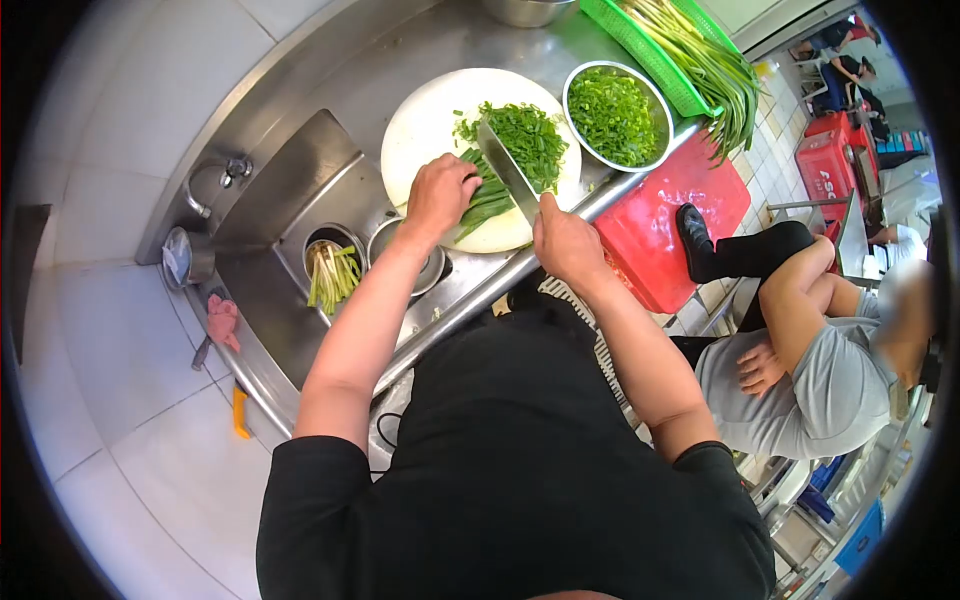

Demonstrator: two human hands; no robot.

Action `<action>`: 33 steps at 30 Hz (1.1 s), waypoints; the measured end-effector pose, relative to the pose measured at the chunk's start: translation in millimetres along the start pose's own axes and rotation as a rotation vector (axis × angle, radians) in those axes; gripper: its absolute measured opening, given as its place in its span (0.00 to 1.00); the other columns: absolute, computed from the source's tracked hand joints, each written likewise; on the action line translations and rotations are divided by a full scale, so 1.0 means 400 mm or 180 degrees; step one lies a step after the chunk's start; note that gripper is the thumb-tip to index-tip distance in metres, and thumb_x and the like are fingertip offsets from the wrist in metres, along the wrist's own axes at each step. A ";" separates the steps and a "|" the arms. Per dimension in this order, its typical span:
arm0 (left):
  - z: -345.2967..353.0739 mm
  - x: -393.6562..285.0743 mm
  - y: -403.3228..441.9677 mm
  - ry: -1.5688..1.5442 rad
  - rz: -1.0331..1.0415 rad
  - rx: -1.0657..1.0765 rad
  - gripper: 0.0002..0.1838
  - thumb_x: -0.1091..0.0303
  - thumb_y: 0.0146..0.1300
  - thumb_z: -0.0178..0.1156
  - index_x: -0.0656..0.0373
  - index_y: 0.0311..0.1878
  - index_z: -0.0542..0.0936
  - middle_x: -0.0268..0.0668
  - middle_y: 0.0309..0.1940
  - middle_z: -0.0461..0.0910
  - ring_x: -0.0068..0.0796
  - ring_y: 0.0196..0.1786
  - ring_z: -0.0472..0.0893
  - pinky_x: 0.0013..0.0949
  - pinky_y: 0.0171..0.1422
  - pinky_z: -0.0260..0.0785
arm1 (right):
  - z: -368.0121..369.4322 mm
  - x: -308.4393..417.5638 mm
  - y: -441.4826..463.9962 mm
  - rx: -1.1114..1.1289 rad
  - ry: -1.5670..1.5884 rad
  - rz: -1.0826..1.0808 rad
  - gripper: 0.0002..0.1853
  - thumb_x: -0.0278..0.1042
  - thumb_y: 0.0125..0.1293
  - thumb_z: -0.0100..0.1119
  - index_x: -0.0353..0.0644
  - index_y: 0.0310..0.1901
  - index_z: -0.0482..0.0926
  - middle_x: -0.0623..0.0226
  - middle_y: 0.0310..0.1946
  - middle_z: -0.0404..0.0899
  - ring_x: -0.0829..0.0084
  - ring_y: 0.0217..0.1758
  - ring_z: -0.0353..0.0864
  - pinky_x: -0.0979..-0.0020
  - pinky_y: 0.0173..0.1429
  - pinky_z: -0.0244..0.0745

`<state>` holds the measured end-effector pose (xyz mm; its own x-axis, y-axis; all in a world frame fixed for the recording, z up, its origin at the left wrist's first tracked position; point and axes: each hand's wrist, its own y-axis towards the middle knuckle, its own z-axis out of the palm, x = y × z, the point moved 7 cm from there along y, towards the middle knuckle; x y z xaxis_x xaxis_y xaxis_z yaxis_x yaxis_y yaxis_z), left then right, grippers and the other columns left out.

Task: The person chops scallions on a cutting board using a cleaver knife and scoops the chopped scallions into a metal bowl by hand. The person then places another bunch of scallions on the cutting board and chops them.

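Observation:
On a round white cutting board (pixel 415 115) lies a bunch of green onions (pixel 488 205), pressed down by my left hand (pixel 441 195) with its fingers curled over the stalks. My right hand (pixel 568 242) is closed round the handle of a cleaver (pixel 508 172), whose broad blade stands across the bunch, just right of my left fingers. Chopped green onions (pixel 535 138) are heaped on the blade's far side. A steel bowl (pixel 667 140) beside the board is full of chopped green onions.
A green basket (pixel 640 50) of whole green onions stands at the back right. In the sink (pixel 262 285) at left, a pot holds cut stalk ends (pixel 335 275). A red plastic box (pixel 665 225) stands right of the counter, with a seated person (pixel 800 370) resting a foot there.

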<state>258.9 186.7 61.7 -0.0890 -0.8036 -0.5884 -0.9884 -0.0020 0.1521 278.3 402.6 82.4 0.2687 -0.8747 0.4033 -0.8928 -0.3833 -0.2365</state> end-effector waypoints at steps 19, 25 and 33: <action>0.116 0.008 -0.111 0.0775 -0.1116 -0.1148 0.12 0.56 0.80 0.59 0.48 0.56 0.86 0.30 0.57 0.86 0.36 0.65 0.79 0.53 0.71 0.58 | -0.104 0.103 -0.005 -0.0019 -0.0120 -0.0243 0.09 0.32 0.79 0.52 0.36 0.52 0.70 0.40 0.32 0.88 0.36 0.39 0.90 0.38 0.47 0.84; 0.136 0.018 -0.129 0.0969 -0.1013 -0.1026 0.11 0.54 0.79 0.62 0.45 0.54 0.87 0.27 0.58 0.85 0.35 0.64 0.78 0.52 0.70 0.58 | -0.019 0.086 0.054 0.0310 -0.0475 -0.0351 0.11 0.32 0.77 0.54 0.34 0.52 0.71 0.39 0.32 0.88 0.39 0.40 0.91 0.42 0.48 0.86; 0.141 0.020 -0.118 0.0874 -0.1152 -0.0591 0.12 0.55 0.79 0.60 0.45 0.58 0.85 0.30 0.66 0.81 0.38 0.67 0.75 0.53 0.71 0.58 | 0.046 -0.039 -0.097 0.0787 -0.0927 -0.0034 0.15 0.31 0.75 0.53 0.30 0.56 0.70 0.35 0.35 0.88 0.35 0.41 0.91 0.38 0.46 0.85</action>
<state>298.0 214.0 5.2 0.3168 -0.8589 -0.4024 -0.9089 -0.3963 0.1302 315.4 425.5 69.1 0.4009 -0.9042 0.1472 -0.7848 -0.4218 -0.4541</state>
